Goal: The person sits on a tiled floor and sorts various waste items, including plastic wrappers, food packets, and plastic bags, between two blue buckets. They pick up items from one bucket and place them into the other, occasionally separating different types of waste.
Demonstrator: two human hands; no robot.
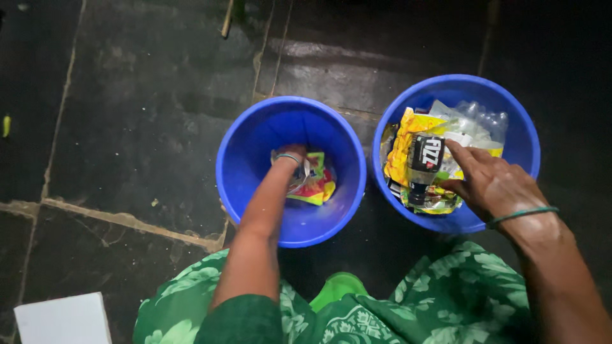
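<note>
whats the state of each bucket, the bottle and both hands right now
left bucket: upright, a few wrappers at the bottom
right bucket: upright, heaped with wrappers
dark bottle: lying on the heap
left hand: deep inside left bucket, grip hidden
right hand: open, touching the bottle

The left arm stretches straight forward and downward, its left hand (292,155) bent at the wrist and mostly hidden, fingers curled. The right arm comes in from the lower right corner, its right hand (494,185) palm down, index finger extended, the other fingers bent.
</note>
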